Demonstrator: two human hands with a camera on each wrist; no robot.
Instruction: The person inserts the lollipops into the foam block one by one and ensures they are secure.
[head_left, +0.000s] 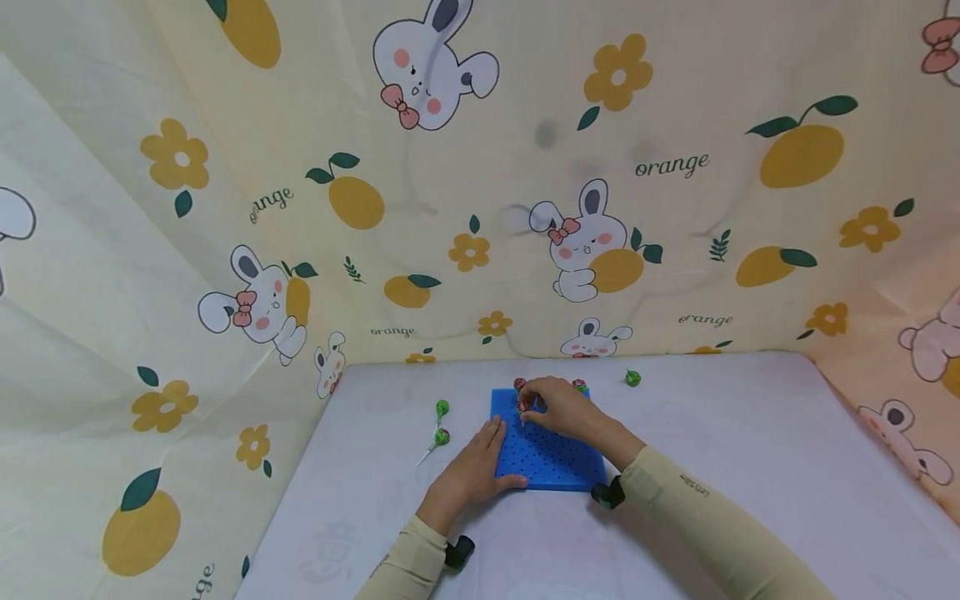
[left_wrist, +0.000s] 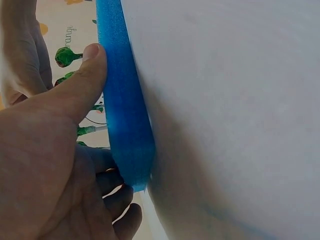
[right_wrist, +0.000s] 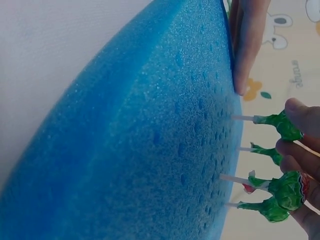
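My right hand (head_left: 562,407) is over the far left part of a blue foam block (head_left: 551,468) dotted with small holes. Its thumb and fingertips pinch a lollipop (right_wrist: 287,126) by the green-wrapped head, the white stick reaching down to the block's top. Several other lollipops (right_wrist: 287,191) stand upright in the holes close by, partly behind my fingers. At the block's near left corner rests my left hand (head_left: 468,467), fingers straight along the left side and thumb (left_wrist: 82,82) stretched along the front edge.
Left of the block, two green-wrapped lollipops (head_left: 442,436) lie on the white table (head_left: 375,500). Another lollipop (head_left: 633,377) lies behind it to the right, near the far edge. A cloth (head_left: 487,183) printed with rabbits and oranges hangs around the table.
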